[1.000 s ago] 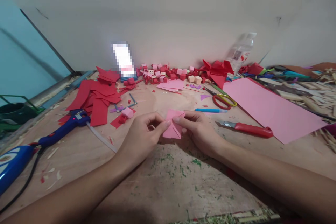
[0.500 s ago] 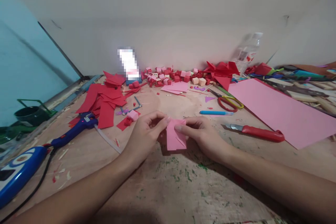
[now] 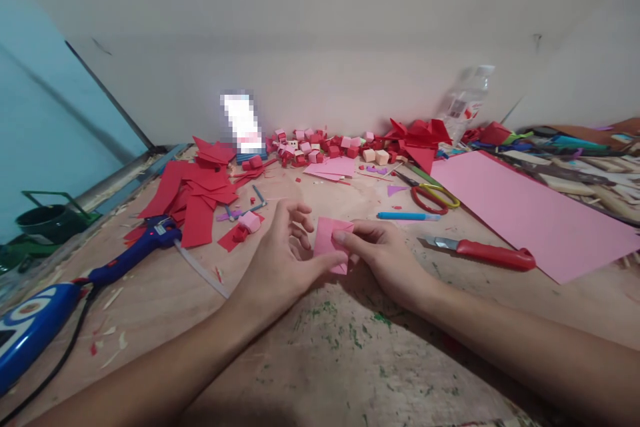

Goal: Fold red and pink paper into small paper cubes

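Observation:
A small folded piece of pink paper (image 3: pixel 325 235) is held up over the middle of the wooden table, crease lines showing on its face. My right hand (image 3: pixel 387 253) pinches its right side, thumb in front and fingers behind. On the other side, my left hand (image 3: pixel 283 253) has its fingers loosely curled and spread, off the paper's left edge. Its thumb reaches across the lower front of the paper, touching it. The left fingertips are partly in view; those of the right hand are hidden behind the paper.
Red paper pieces (image 3: pixel 200 193) and a blue glue gun (image 3: pixel 150 240) lie left. Small red and pink cubes (image 3: pixel 320 145) line the back near a phone (image 3: pixel 244 123). Rightward are scissors (image 3: pixel 433 197), a blue pen (image 3: pixel 407 216), a red-handled knife (image 3: pixel 495 255) and a pink sheet (image 3: pixel 525 213).
My left fingers have let go of the paper's upper left corner and spread apart, while the left thumb has moved down across its lower front. My right hand keeps its pinch.

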{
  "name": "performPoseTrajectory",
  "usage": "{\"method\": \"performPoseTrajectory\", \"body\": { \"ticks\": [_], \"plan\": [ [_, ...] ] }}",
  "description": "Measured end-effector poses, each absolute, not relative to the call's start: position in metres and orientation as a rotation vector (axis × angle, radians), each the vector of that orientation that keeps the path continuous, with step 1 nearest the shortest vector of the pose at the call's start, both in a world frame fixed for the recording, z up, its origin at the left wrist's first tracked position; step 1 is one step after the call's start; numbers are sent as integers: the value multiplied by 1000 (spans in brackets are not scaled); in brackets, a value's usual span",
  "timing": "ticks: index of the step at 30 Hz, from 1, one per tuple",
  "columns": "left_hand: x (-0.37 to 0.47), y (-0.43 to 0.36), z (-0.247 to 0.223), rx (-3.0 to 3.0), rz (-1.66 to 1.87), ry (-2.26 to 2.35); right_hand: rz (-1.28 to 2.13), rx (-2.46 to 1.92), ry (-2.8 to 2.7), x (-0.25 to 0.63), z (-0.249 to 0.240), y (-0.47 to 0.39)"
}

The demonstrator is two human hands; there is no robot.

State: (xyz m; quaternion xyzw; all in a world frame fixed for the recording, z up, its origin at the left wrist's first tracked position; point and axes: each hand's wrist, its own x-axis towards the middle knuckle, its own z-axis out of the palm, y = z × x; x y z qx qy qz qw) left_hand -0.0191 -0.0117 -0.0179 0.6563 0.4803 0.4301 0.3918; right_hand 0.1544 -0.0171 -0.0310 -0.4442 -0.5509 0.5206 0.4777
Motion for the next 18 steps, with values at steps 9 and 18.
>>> {"method": "performPoseTrajectory", "body": {
  "ticks": [9,18],
  "plan": [
    [-20,-11,-18,1504,1062,1016,1265,-1119,-1233,155,-32,-16],
    [-23,-8,-21,1281,1056,941,1316,-1079,-1167,156,-34,-17]
  ]
}}
